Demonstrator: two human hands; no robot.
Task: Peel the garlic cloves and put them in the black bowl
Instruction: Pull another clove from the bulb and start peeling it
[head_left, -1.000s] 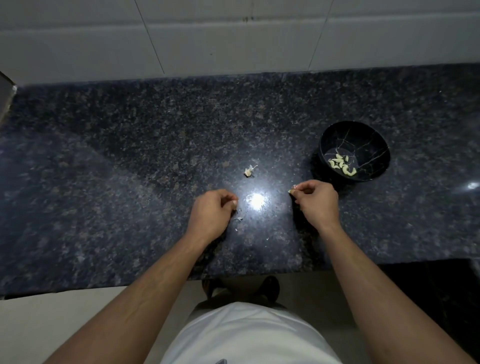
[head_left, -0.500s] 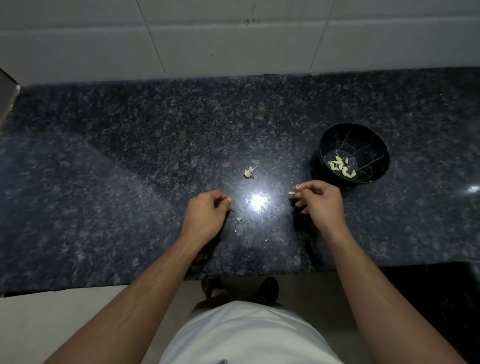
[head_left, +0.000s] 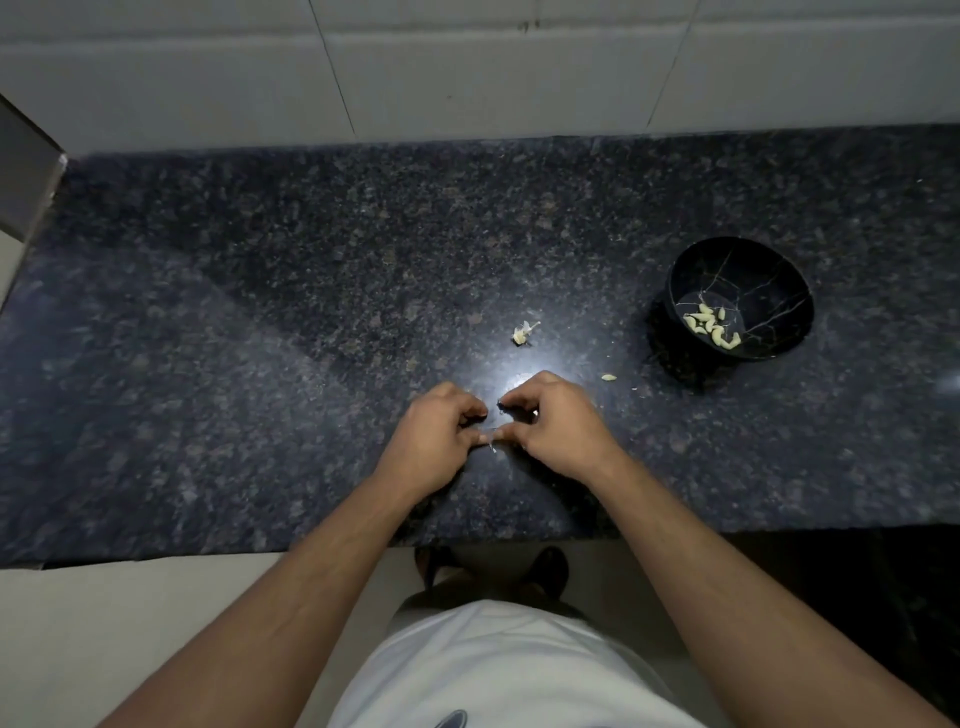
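My left hand (head_left: 434, 441) and my right hand (head_left: 558, 426) meet over the front middle of the dark granite counter (head_left: 311, 291). Their fingers are curled, and together they pinch a small garlic clove (head_left: 491, 439), which is mostly hidden between the fingertips. The black bowl (head_left: 769, 280) stands to the right, beyond my right hand, with several peeled cloves (head_left: 711, 327) inside. A small pale garlic piece (head_left: 609, 378) lies loose on the counter between my right hand and the bowl.
A scrap of garlic skin and stem (head_left: 524, 332) lies just beyond my hands, and tiny flakes lie near the loose piece. A white tiled wall (head_left: 467, 67) backs the counter. The counter's front edge runs under my forearms.
My right hand let go of the small pale piece it pinched, leaving it on the counter. It then moved left to meet my left hand at the clove.
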